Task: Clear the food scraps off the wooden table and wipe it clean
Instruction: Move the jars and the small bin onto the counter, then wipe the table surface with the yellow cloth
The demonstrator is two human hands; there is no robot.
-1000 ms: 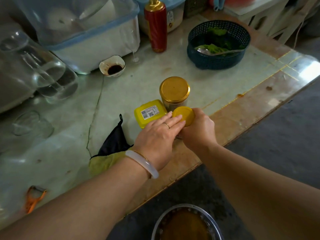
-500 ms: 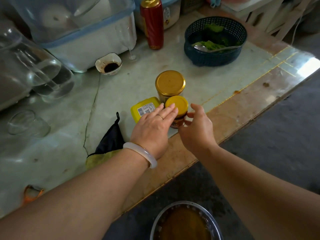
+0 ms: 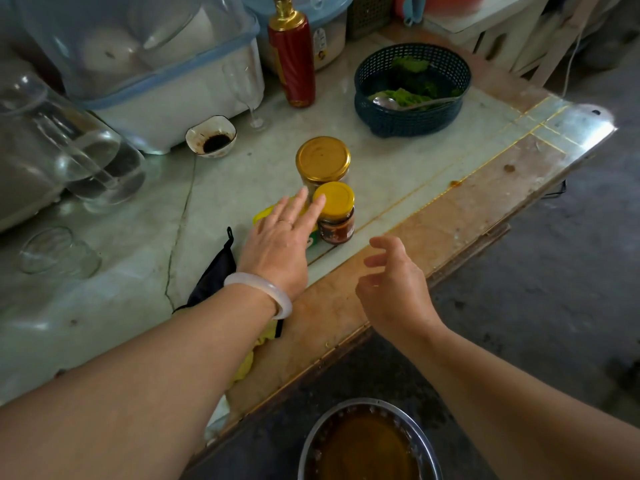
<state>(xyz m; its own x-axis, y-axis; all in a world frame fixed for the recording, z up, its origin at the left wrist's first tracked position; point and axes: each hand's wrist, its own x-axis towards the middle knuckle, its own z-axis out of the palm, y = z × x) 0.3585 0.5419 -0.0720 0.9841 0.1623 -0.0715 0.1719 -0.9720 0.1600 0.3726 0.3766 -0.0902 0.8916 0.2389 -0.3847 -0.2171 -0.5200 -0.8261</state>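
Observation:
My left hand (image 3: 277, 240) lies flat with straight fingers over a yellow box (image 3: 261, 214), its fingertips touching the small yellow-lidded sauce jar (image 3: 335, 213). Behind that stands a larger gold-lidded jar (image 3: 322, 160). My right hand (image 3: 394, 285) hovers over the wooden table edge (image 3: 450, 216), fingers loosely curled and holding nothing, apart from the small jar. A yellow rag (image 3: 254, 351) and a dark cloth (image 3: 214, 271) lie under my left forearm. Small brown scraps (image 3: 454, 183) dot the wood near the right.
A dark basket of greens with a spoon (image 3: 412, 88) sits at the back right. A red bottle (image 3: 292, 57), a stemmed glass (image 3: 244, 88), a sauce dish (image 3: 211, 136), plastic bins and glass jugs (image 3: 69, 150) crowd the back left. A metal basin (image 3: 369, 441) of brown liquid sits below the table.
My right hand let go of the small jar and drew back toward me. The small jar now stands next to the big jar. My left hand stays on the yellow box.

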